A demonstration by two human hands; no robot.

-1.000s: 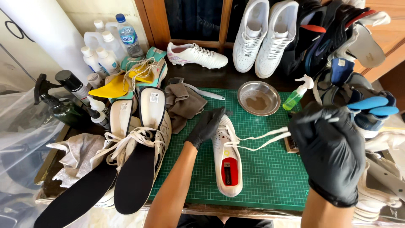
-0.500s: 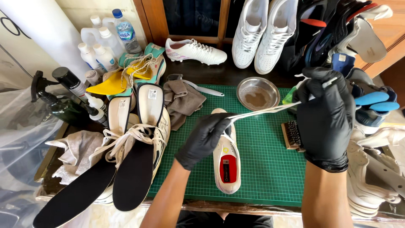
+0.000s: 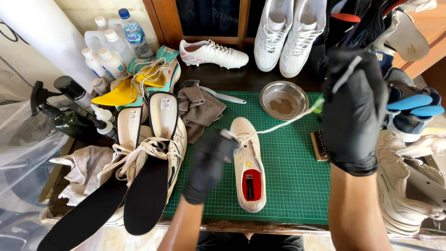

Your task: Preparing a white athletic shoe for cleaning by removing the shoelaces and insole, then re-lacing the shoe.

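A white football boot (image 3: 249,158) lies toe-away on the green cutting mat (image 3: 288,186), with a red insole label showing inside. Both my hands wear black gloves. My left hand (image 3: 211,162), blurred by motion, rests against the boot's left side near the lace holes, pinching a lace end. My right hand (image 3: 354,107) is raised above the mat's right edge, closed on the white lace (image 3: 288,122), which stretches taut from the boot up into my fist.
A steel bowl (image 3: 284,100) and a brush (image 3: 319,145) sit by the mat's far right. Grey cloth (image 3: 200,109), a white-handled brush, a pair of cream shoes with black insoles (image 3: 148,158), spray bottles (image 3: 69,116) and jugs stand left. Several white shoes line the back and right.
My right hand has lifted higher and farther from the boot, drawing the lace out longer. My left hand has shifted down along the boot's left side.
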